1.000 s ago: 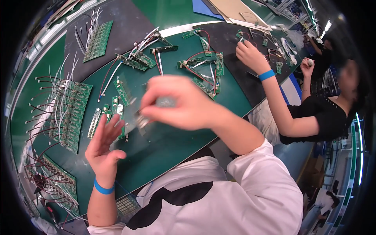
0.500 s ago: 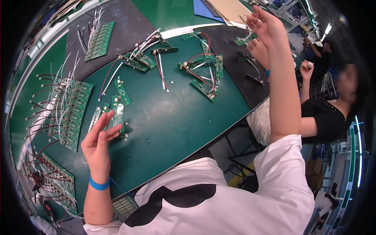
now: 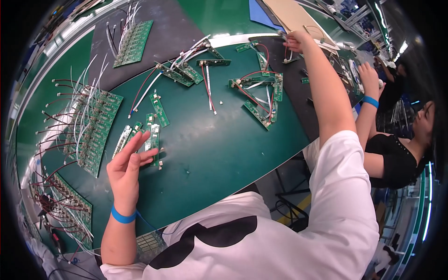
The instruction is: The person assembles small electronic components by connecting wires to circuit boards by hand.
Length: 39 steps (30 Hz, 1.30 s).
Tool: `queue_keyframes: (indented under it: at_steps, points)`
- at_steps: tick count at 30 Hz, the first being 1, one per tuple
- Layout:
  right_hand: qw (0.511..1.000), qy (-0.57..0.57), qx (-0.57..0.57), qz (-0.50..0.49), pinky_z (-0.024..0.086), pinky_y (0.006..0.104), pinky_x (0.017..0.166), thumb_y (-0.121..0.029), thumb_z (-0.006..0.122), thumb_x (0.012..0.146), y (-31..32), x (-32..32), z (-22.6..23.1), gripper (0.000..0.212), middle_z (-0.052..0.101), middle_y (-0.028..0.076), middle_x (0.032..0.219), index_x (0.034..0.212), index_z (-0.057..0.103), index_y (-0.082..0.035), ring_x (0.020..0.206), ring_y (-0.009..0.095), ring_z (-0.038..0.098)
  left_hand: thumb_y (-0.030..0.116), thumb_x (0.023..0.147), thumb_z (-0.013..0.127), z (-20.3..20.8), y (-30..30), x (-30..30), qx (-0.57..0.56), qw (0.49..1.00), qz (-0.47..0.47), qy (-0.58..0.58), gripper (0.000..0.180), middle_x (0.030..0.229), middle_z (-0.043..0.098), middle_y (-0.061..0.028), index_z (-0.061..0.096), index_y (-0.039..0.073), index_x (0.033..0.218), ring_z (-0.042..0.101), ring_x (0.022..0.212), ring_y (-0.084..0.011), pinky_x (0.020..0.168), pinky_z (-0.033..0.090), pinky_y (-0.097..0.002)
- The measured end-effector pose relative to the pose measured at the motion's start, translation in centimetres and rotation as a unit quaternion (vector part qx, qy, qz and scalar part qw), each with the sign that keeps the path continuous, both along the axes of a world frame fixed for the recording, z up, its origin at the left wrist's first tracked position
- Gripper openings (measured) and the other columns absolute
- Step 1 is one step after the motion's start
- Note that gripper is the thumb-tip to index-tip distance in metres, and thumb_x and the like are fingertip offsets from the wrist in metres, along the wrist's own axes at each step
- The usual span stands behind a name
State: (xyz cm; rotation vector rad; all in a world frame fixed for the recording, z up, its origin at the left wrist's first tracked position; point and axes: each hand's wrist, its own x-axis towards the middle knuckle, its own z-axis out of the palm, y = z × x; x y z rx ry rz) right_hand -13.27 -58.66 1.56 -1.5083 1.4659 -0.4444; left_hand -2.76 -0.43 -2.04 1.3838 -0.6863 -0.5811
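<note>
My left hand [image 3: 125,175] hovers at the left of the green mat, fingers spread and holding nothing. A blue strap circles its wrist. Just beyond its fingertips lie several narrow green circuit boards [image 3: 155,133], partly hidden by the hand. My right arm stretches far across to the black mat, where my right hand [image 3: 296,42] has its fingers curled together. Something small and greyish shows at those fingertips, too unclear to name. Beneath them hang or lie a thin wire and a small board piece [image 3: 290,60]. Nearest to that hand are narrow boards joined by red and white wires [image 3: 262,63].
Large green board panels with many wires [image 3: 100,128] line the left side, another panel [image 3: 135,44] behind them. Wired boards [image 3: 179,72] sit mid-table. Tan sheets [image 3: 291,18] lie at the far edge. A co-worker's hand [image 3: 368,77] is to the right of my arm.
My right hand has come down from its raised, open pose to the black mat, its fingers now closed. The co-worker's strapped hand has drawn back rightward. My left hand keeps its pose.
</note>
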Motion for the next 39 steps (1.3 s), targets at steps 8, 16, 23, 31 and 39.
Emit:
queue_keyframes:
  at_steps: [8,16,23,31,39]
  points:
    - [0.898,0.189,-0.342,0.204,0.049,0.0368,0.075,-0.044,0.057,0.080,15.4,-5.8,0.9,0.049,0.066,0.022,0.083,0.089,0.067,0.003,0.079,0.032,0.065,0.021,0.096,0.045,0.0,0.6,-0.2,0.028,0.999,0.009,0.013,0.035,0.100,0.063,-0.0200,0.056,-0.007,0.113,0.066,0.083,-0.0244,0.073,0.052,-0.0293]
    - [0.968,0.014,-0.122,0.221,0.045,0.0219,0.057,-0.022,0.063,0.084,21.6,-8.8,-3.4,0.044,0.060,0.004,0.079,0.116,0.053,0.006,0.066,0.009,0.054,0.019,0.096,0.045,-0.1,0.2,-0.7,0.026,0.999,-0.008,0.033,0.034,0.089,0.065,-0.0186,0.059,-0.010,0.105,0.066,0.076,-0.0232,0.071,0.053,-0.0300]
    - [0.785,-0.100,-0.578,0.199,0.047,0.0258,0.063,-0.009,0.063,0.079,26.8,-6.7,3.0,0.026,0.062,0.009,0.079,0.103,0.062,0.002,0.068,0.012,0.058,0.013,0.094,0.049,0.6,0.6,-0.7,0.022,1.000,0.012,0.007,0.027,0.088,0.066,-0.0173,0.061,-0.009,0.102,0.065,0.075,-0.0210,0.070,0.053,-0.0288]
    - [0.808,-0.339,-0.354,0.328,0.044,0.0192,0.067,0.000,0.060,0.084,34.4,-3.3,6.5,0.026,0.062,0.005,0.085,0.109,0.060,0.006,0.071,0.009,0.057,0.016,0.093,0.052,1.1,0.9,-0.6,0.045,0.995,-0.012,0.088,0.028,0.094,0.064,-0.0171,0.060,-0.007,0.106,0.065,0.077,-0.0184,0.071,0.053,-0.0276]
    - [0.800,-0.374,-0.076,0.463,0.048,0.0270,0.073,0.003,0.056,0.084,39.5,-0.4,3.7,0.029,0.063,0.012,0.093,0.112,0.055,0.008,0.076,0.015,0.060,0.040,0.096,0.039,1.5,0.7,-1.4,0.090,0.924,-0.187,0.320,0.057,0.112,0.058,-0.0209,0.041,-0.008,0.126,0.064,0.090,-0.0263,0.083,0.050,-0.0375]
